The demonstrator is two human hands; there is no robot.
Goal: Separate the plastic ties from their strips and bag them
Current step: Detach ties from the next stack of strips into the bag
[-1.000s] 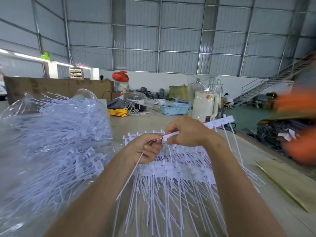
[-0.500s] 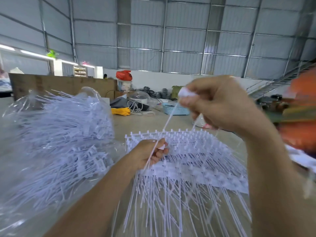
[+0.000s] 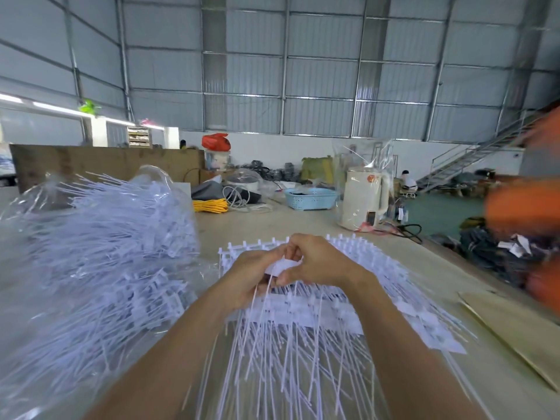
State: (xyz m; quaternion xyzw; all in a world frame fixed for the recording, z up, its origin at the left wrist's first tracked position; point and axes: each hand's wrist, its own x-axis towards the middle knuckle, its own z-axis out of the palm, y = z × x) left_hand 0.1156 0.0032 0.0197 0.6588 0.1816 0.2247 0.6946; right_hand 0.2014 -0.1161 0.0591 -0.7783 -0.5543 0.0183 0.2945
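From the head camera, both hands are meeting at the centre of the tabletop (image 3: 303, 216), a smooth pale surface. The left hand (image 3: 253, 275) is curling its fingers round a few thin white plastic ties (image 3: 257, 301), which are trailing down toward the viewer. The right hand (image 3: 318, 263) is pinching a small flat white tab (image 3: 283, 265) between thumb and fingers, right against the left hand's fingertips. Under both hands, a fanned pile of tie strips (image 3: 318, 310) is lying flat: comb-like rails with square heads along the far edge and long slim tails spreading toward the viewer. To the left, a clear crinkled plastic bag (image 3: 91, 253) is bulging with loose white ties. Further back, a light-blue perforated basket (image 3: 310, 199) and a cream kettle (image 3: 363, 201) wrapped in clear film are standing; its red label is too small to read. Blurred orange shapes are filling the right edge.
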